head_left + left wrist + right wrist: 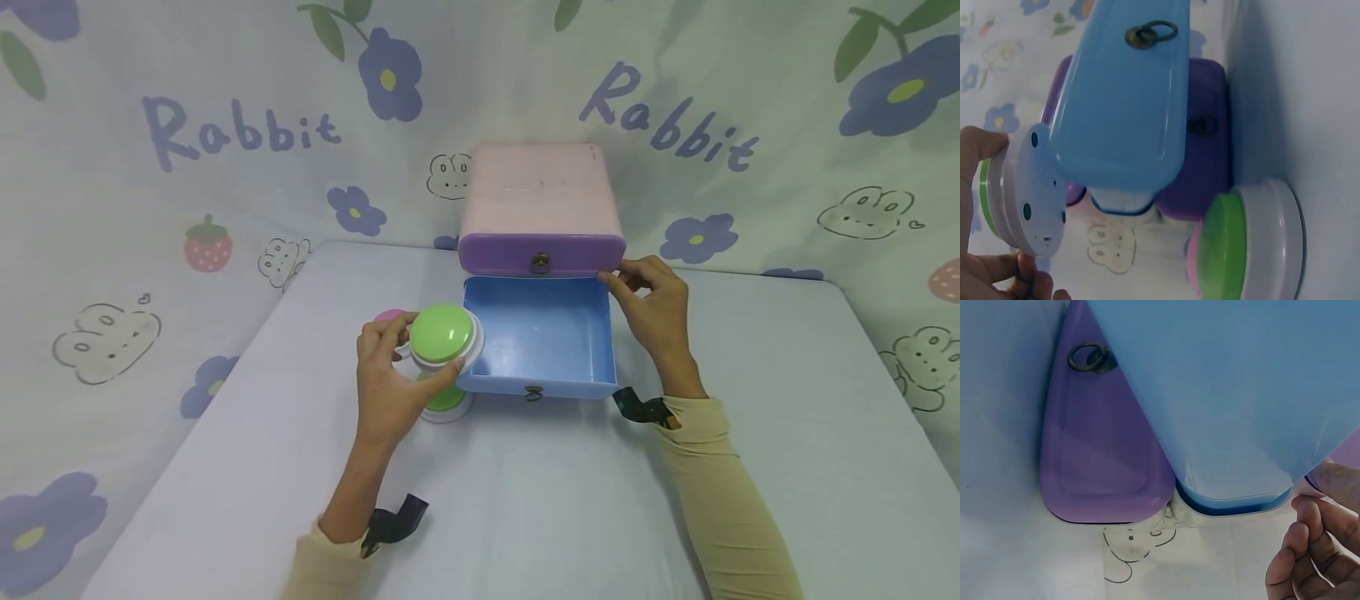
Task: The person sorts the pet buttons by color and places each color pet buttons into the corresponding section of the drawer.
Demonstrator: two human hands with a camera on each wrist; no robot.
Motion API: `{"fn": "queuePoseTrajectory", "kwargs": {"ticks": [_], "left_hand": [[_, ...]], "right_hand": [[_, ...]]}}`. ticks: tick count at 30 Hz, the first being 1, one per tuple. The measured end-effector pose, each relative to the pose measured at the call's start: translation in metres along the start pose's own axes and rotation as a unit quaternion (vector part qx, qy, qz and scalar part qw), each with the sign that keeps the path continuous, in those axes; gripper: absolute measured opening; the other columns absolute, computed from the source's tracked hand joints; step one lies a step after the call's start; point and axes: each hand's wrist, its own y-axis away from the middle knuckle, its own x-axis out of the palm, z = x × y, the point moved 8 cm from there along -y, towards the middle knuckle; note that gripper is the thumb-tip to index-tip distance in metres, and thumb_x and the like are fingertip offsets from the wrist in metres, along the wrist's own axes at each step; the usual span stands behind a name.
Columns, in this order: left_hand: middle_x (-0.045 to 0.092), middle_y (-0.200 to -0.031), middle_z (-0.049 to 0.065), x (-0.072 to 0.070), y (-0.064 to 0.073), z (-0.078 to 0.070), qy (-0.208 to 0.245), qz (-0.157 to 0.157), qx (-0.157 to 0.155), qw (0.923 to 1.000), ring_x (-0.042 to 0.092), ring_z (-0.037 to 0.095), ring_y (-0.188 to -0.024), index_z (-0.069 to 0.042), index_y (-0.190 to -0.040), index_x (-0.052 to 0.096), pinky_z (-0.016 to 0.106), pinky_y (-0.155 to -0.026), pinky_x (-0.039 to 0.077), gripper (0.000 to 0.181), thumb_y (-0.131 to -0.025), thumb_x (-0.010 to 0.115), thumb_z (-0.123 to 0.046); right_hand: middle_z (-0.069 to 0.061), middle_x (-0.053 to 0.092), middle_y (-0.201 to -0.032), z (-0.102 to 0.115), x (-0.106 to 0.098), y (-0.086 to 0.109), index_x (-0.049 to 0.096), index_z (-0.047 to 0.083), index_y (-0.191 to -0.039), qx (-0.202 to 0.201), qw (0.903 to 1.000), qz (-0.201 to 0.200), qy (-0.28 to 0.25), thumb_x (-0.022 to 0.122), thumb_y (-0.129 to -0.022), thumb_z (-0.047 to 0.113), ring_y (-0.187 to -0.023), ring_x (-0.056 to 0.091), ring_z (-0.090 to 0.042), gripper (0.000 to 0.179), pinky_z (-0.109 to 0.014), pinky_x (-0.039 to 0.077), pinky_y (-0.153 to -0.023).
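Note:
My left hand (386,383) grips a white round push button with a green top (442,333) by its sides, thumb on one side and fingers on the other. The button is tilted, overlapping the left edge of the pulled-out blue drawer (536,387) in the head view. Its white underside (1041,187), with several holes, faces the drawer in the left wrist view. The drawer juts from a small pink cabinet (540,187). At the cabinet's right front edge, my right hand (652,304) pinches the corner between thumb and fingers, just beside the drawer.
Below the held button, a second green push button (1222,247) stands on the table. A pink one (388,315) shows partly behind my left hand. The cabinet's upper purple drawer (495,254) and lower purple drawer (1107,437) are closed. A patterned cloth (247,192) hangs behind.

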Motion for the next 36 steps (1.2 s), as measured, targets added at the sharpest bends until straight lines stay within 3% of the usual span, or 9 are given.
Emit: {"fn": "queuePoseTrajectory", "kwargs": {"ticks": [10, 21, 24, 29, 32, 36], "left_hand": [[0.046, -0.113, 0.007, 0.03, -0.005, -0.013, 0.015, 0.032, 0.006, 0.9994, 0.043, 0.02, -0.109, -0.011, -0.13, 0.062, 0.05, -0.09, 0.041, 0.071, -0.068, 0.091, -0.031], [0.045, -0.116, 0.009, 0.055, -0.01, -0.011, 0.022, 0.049, 0.028, 0.9982, 0.043, 0.021, -0.113, -0.007, -0.134, 0.059, 0.046, -0.096, 0.041, 0.078, -0.068, 0.091, -0.032], [0.045, -0.117, 0.009, 0.059, -0.012, -0.008, -0.004, 0.058, 0.036, 0.9977, 0.041, 0.022, -0.115, -0.008, -0.135, 0.059, 0.045, -0.096, 0.038, 0.077, -0.071, 0.088, -0.041], [0.049, -0.115, 0.009, 0.045, -0.019, -0.001, -0.005, 0.029, 0.052, 0.9982, 0.044, 0.023, -0.112, -0.011, -0.131, 0.062, 0.05, -0.094, 0.038, 0.061, -0.081, 0.077, -0.042], [0.051, -0.113, 0.009, 0.03, -0.017, 0.01, 0.022, 0.007, 0.043, 0.9988, 0.047, 0.024, -0.109, -0.012, -0.129, 0.064, 0.051, -0.093, 0.04, 0.052, -0.083, 0.078, -0.034], [0.051, -0.112, 0.006, 0.019, -0.008, 0.03, 0.02, 0.01, 0.017, 0.9996, 0.048, 0.024, -0.11, -0.011, -0.128, 0.064, 0.05, -0.095, 0.039, 0.051, -0.083, 0.08, -0.028]], "right_hand": [[-0.011, 0.063, -0.087, 0.0, -0.001, 0.0, 0.075, -0.002, -0.107, -0.004, 1.0, -0.001, 0.003, 0.081, -0.085, 0.011, -0.079, 0.054, -0.01, 0.027, -0.025, 0.045, -0.075], [-0.01, 0.063, -0.087, -0.001, 0.0, 0.0, 0.075, -0.001, -0.107, -0.003, 1.0, 0.001, -0.001, 0.081, -0.085, 0.012, -0.08, 0.054, -0.011, 0.027, -0.033, 0.046, -0.077], [-0.01, 0.063, -0.087, -0.001, 0.001, 0.001, 0.075, -0.001, -0.107, -0.001, 1.0, 0.0, -0.001, 0.081, -0.085, 0.012, -0.08, 0.054, -0.012, 0.026, -0.034, 0.046, -0.077], [-0.01, 0.063, -0.087, -0.001, 0.002, 0.001, 0.075, -0.001, -0.107, -0.001, 1.0, 0.001, -0.004, 0.081, -0.085, 0.012, -0.08, 0.055, -0.012, 0.026, -0.027, 0.044, -0.076], [-0.01, 0.063, -0.087, -0.002, 0.002, 0.0, 0.075, -0.001, -0.107, 0.0, 1.0, 0.001, -0.001, 0.081, -0.085, 0.013, -0.08, 0.054, -0.011, 0.026, -0.025, 0.044, -0.076], [-0.01, 0.063, -0.086, -0.003, 0.0, -0.001, 0.075, -0.001, -0.106, -0.004, 1.0, -0.002, 0.001, 0.081, -0.085, 0.012, -0.08, 0.054, -0.011, 0.026, -0.025, 0.044, -0.075]]}}
